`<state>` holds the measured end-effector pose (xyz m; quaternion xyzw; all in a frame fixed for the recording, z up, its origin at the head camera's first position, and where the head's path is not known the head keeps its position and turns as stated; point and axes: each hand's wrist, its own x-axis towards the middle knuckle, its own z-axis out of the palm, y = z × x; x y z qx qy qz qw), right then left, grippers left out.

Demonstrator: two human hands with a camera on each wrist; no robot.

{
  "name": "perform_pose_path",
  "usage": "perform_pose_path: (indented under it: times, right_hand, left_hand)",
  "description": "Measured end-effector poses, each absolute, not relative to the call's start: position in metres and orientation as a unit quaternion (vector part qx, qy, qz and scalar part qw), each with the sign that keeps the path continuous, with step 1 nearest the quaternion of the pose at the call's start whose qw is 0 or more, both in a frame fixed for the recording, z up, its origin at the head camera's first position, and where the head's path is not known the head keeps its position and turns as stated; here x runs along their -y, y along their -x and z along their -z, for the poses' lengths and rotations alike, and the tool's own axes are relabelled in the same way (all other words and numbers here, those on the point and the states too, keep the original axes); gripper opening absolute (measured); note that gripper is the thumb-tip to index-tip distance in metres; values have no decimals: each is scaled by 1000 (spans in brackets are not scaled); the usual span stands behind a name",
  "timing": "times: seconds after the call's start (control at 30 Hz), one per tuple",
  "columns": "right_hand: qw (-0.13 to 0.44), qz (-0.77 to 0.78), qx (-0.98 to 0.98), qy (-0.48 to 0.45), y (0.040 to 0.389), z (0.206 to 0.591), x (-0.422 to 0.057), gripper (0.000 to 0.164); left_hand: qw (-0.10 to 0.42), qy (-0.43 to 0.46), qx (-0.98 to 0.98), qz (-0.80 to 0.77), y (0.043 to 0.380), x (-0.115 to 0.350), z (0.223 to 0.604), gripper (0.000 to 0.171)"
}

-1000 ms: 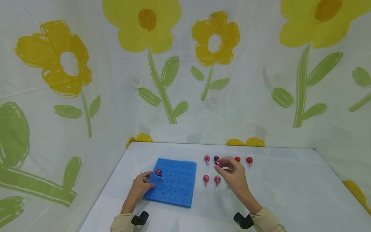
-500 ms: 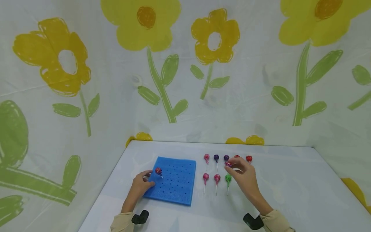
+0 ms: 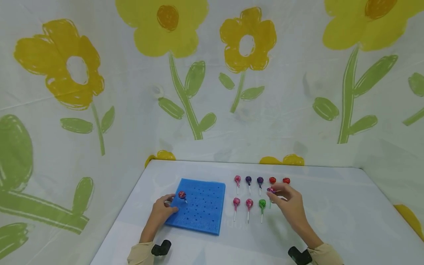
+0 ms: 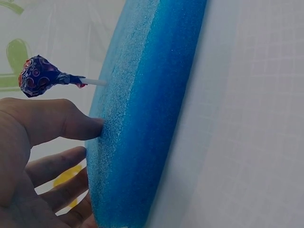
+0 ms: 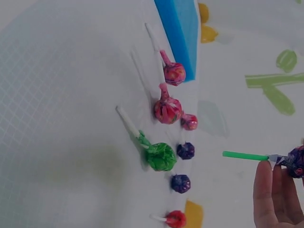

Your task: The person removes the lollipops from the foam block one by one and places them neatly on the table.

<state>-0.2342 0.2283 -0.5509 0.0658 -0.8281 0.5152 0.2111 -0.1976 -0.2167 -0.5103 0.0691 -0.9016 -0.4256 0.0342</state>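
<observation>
My right hand pinches a lollipop in a purple wrapper. Its green stick points away from the fingers in the right wrist view. In the head view this hand is just right of a green lollipop lying on the table. On the left, my left hand rests at the edge of a blue foam board dotted with small holes. Thumb and fingertips touch the foam in the left wrist view. One lollipop in a blue and red wrapper stands with its white stick in the board.
A back row on the white table has a pink lollipop, two dark purple lollipops and two red lollipops. Two pink lollipops lie in front. A flower-printed cloth hangs behind the table.
My right hand has moved right with the purple lollipop, from above the dark purple ones to beside the green one, which now shows fully. The left hand stays at the foam board.
</observation>
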Motion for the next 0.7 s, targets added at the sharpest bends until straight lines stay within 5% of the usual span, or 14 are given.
perform_pose_path:
  times: [0.3, 0.6, 0.7]
  right_hand:
    - [187, -551, 810, -73, 208, 508, -225, 30]
    - [152, -550, 821, -19, 226, 543, -245, 51]
    - [132, -559, 818, -8, 228, 545, -246, 46]
  left_hand:
    - [36, -72, 901, 426, 197, 218, 512, 49]
    - [38, -75, 902, 424, 196, 216, 511, 49]
    - [40, -75, 901, 426, 196, 217, 512, 49]
